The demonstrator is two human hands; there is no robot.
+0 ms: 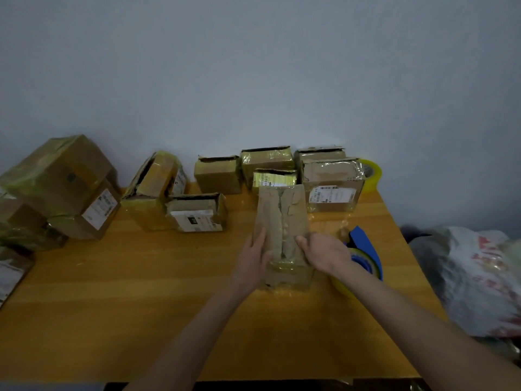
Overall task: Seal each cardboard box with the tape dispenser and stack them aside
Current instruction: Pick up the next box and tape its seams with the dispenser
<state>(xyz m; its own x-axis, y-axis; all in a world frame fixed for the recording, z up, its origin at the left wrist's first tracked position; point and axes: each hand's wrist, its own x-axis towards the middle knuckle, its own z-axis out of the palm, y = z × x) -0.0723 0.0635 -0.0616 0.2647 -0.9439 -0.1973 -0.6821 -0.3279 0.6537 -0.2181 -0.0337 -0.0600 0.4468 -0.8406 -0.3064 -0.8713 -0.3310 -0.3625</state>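
A long, narrow cardboard box (282, 221) lies in the middle of the wooden table (141, 306), its two top flaps meeting along a ragged centre seam. My left hand (253, 261) lies flat on the left flap near the box's near end. My right hand (324, 252) presses on the right flap, its fingertips close to the seam. A blue tape dispenser (363, 244) with a yellowish tape roll sits on the table just right of the box, partly hidden behind my right wrist.
Several worn cardboard boxes (267, 162) stand along the wall. A pile of taped boxes (59, 182) sits at the left. A spare tape roll (372, 173) rests at the back right corner. Plastic bags (479, 277) lie beyond the table's right edge.
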